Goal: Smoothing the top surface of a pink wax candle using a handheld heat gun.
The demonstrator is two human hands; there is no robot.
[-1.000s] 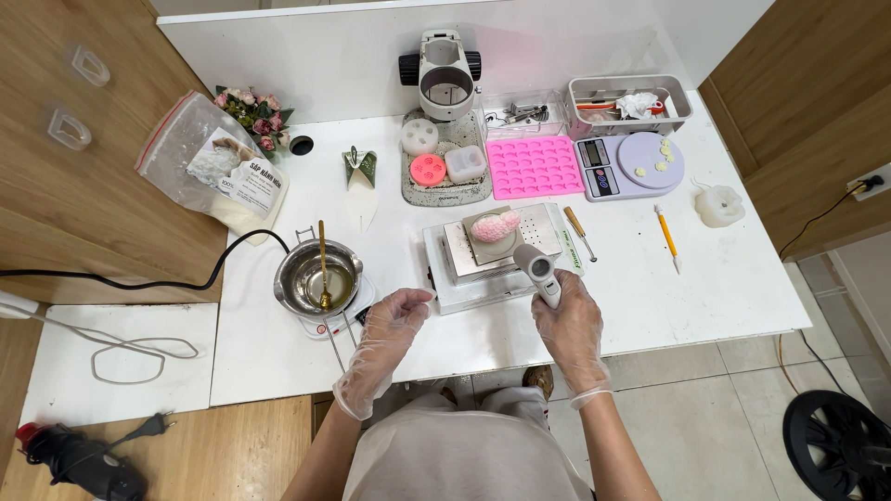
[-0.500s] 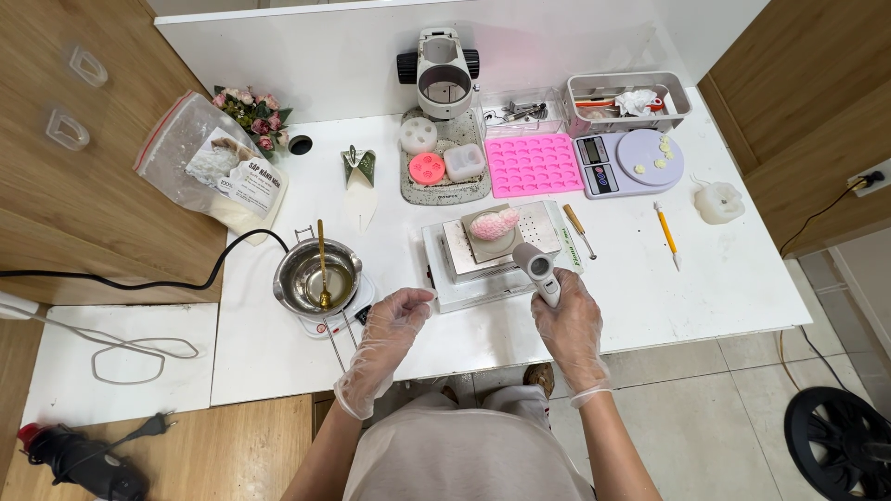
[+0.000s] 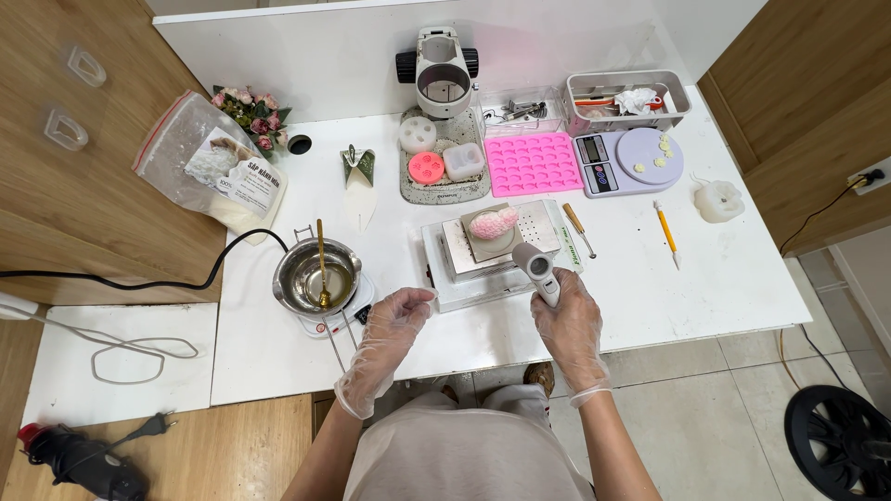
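White bench (image 3: 705, 288) fills mid-frame between wooden panels. At lower centre, the gloved right hand (image 3: 568, 325) has its grip clamped on a grey handheld thermometer (image 3: 538, 271), aimed at a pink moulded piece (image 3: 493, 223) on a metal plate. The left hand (image 3: 394, 325) hovers with fingers loosely apart, holding nothing, beside a steel melting pot (image 3: 314, 276).

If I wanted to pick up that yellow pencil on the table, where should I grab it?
Probably the middle of the yellow pencil, pinched from above across its thin sides. It lies flat on the white table with bare space around it, its dark tip pointing toward the near edge. Nothing crowds it, so coming straight down looks easiest. Keep fingers off the pointy end.
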